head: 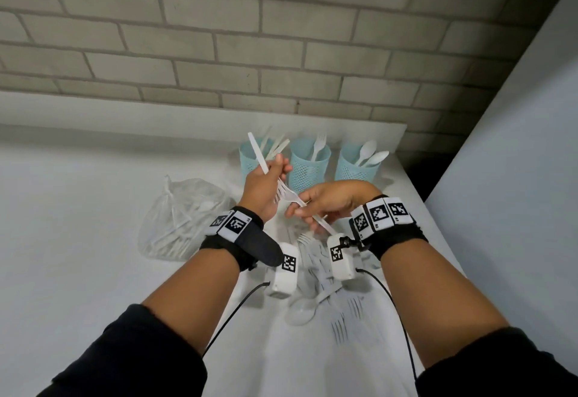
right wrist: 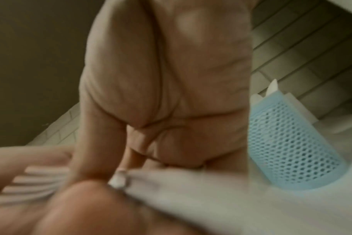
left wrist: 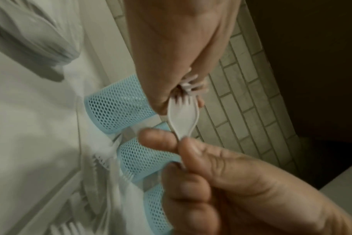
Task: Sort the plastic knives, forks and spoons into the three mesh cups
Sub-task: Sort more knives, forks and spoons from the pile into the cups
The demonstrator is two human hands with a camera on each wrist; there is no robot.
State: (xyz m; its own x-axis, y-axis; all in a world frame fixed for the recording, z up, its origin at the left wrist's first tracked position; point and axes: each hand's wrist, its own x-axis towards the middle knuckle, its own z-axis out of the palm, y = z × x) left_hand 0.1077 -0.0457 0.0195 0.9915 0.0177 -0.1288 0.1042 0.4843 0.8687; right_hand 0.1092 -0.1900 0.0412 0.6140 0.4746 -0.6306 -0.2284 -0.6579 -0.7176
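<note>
A: Where's the fork (head: 289, 198) at this moment?
B: Up in the air between the two hands, in front of the mesh cups. The right hand (head: 328, 201) pinches its handle near the neck between thumb and fingertip, palm down, wrist bent inward, and the tines point at the left palm.

A: And the left hand (head: 266, 187)?
B: Raised, fingers curled round another fork's handle (head: 258, 154) that slants up and to the left; the left wrist view shows tines bunched against its fingers.

A: The cups?
B: Three pale-blue ones in a row by the brick wall: the left cup (head: 250, 154) holds knives, the middle cup (head: 309, 162) a fork, the right cup (head: 356, 165) spoons.

A: What else?
B: Loose cutlery (head: 325, 296) lies on the white counter (head: 78, 240) beneath the wrists, and a clear bag (head: 181, 221) of more sits just left.
</note>
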